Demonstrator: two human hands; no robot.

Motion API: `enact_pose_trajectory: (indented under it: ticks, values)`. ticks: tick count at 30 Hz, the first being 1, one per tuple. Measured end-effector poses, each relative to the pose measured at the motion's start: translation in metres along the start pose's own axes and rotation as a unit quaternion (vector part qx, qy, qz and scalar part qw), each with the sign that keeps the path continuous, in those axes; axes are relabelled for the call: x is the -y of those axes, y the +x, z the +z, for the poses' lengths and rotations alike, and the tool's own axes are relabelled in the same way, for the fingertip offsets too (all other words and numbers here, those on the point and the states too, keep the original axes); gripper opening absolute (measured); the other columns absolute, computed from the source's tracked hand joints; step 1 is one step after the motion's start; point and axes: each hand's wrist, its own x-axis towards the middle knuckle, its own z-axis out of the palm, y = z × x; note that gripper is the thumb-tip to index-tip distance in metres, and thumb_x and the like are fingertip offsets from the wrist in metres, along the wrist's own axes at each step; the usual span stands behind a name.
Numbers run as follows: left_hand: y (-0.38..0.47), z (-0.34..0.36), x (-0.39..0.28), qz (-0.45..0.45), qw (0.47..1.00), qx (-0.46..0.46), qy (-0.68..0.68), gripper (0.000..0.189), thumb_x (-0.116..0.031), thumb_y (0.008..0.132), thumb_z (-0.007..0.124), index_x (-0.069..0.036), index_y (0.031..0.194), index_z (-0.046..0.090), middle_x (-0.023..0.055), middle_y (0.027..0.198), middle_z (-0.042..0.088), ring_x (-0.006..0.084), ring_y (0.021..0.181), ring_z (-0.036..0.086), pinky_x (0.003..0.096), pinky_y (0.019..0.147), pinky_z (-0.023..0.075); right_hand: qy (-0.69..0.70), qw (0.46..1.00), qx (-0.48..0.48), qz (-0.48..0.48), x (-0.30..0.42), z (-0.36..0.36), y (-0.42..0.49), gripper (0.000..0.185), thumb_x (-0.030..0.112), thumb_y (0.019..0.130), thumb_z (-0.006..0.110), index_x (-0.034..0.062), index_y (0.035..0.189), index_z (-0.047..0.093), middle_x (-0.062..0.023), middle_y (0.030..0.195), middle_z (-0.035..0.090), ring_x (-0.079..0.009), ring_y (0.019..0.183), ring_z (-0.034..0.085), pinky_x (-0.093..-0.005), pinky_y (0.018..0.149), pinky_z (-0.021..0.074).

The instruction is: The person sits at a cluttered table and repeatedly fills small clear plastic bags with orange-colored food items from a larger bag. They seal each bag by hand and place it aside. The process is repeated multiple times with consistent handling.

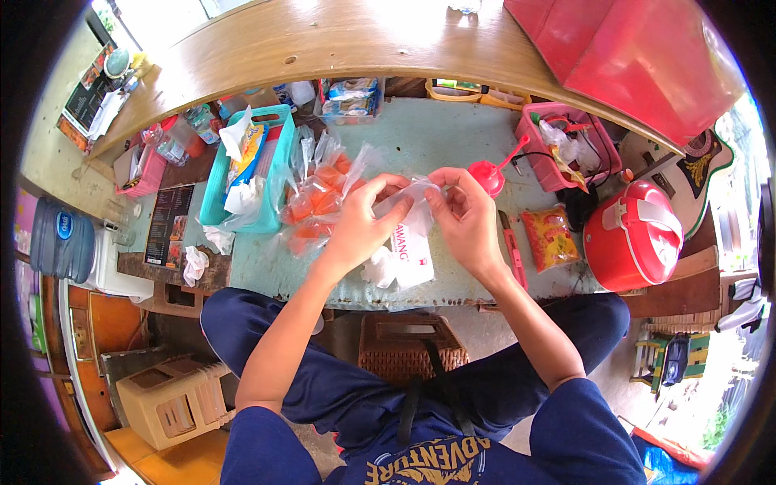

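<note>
Between my two hands, over the light-blue tabletop, is a small clear plastic bag (418, 195). My left hand (371, 223) pinches its left side with thumb and fingers, and my right hand (465, 223) grips its upper right side. A white plastic pack with red writing (414, 259) lies just below, beside a crumpled white tissue (381, 268). Left of my left hand sits a heap of knotted clear bags filled with something orange (315, 199). A pink-red plastic scoop (486, 177) lies beyond my right hand. Whether the bag I hold contains anything is unclear.
A turquoise basket (212, 203) holds packets at left. To the right are a red-handled cutter (515, 257), an orange-yellow packet (550, 237), a pink basket (530, 151) and a red lidded container (630, 239). A wooden shelf (364, 45) overhangs the table's far side.
</note>
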Motion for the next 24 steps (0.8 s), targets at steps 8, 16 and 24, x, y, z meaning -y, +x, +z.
enact_pose_trajectory:
  ticks: [8,16,24]
  values:
    - [0.008,-0.009,-0.011,0.064,0.993,0.017,0.098,0.034,-0.012,0.09,0.077,-0.002,0.12,0.065,0.0069,0.106,0.071,0.0109,0.099,0.064,0.0276,0.084,0.0518,0.188,0.977,0.052,0.08,0.016,-0.03,0.005,0.049,-0.006,0.09,0.066,0.0026,0.136,0.052,-0.0035,0.121,0.054,-0.0042,0.083,0.056,-0.0184,0.069,0.0473]
    - [0.008,-0.019,-0.01,0.034,0.994,-0.021,0.1,0.016,-0.01,0.091,0.074,-0.002,0.104,0.071,0.0073,0.106,0.07,0.0156,0.094,0.063,0.0307,0.081,0.0507,0.219,0.969,0.059,0.097,0.017,-0.043,0.009,0.054,-0.002,0.088,0.069,0.0029,0.138,0.05,-0.0047,0.122,0.054,-0.0064,0.088,0.058,-0.0232,0.076,0.0516]
    - [0.01,-0.017,-0.002,-0.039,0.977,-0.203,0.045,0.034,-0.026,0.098,0.067,-0.011,0.128,0.058,0.0126,0.12,0.063,0.024,0.092,0.065,0.034,0.085,0.052,0.226,0.944,0.151,0.186,0.023,-0.046,0.011,0.063,0.006,0.089,0.074,0.0042,0.145,0.046,-0.0089,0.12,0.064,-0.0098,0.099,0.062,-0.0253,0.088,0.0513]
